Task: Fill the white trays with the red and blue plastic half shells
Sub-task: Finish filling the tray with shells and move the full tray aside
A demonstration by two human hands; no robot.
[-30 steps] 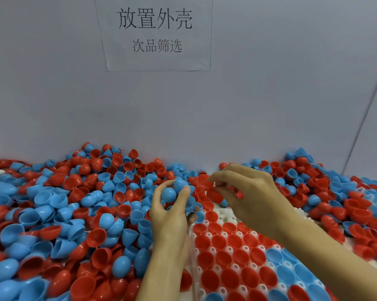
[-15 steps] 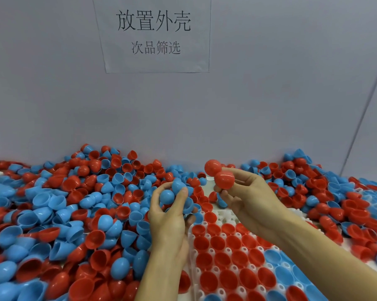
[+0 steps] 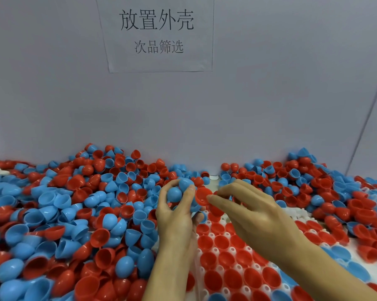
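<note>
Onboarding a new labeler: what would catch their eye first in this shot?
The sea of loose red and blue half shells heaped across the table to the back wall. At centre, the left hand holds blue shells while the right hand pinches a red shell above the half-filled white tray. A paper sign hangs above.

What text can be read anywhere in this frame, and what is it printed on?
"放置外壳": large top line on the white paper sheet stuck to the grey back wall.
"次品筛选": smaller second line on the same sheet.
No other writing shows: the red and blue half shells, the white tray and the hands carry no label, number or brand that can be seen.
</note>
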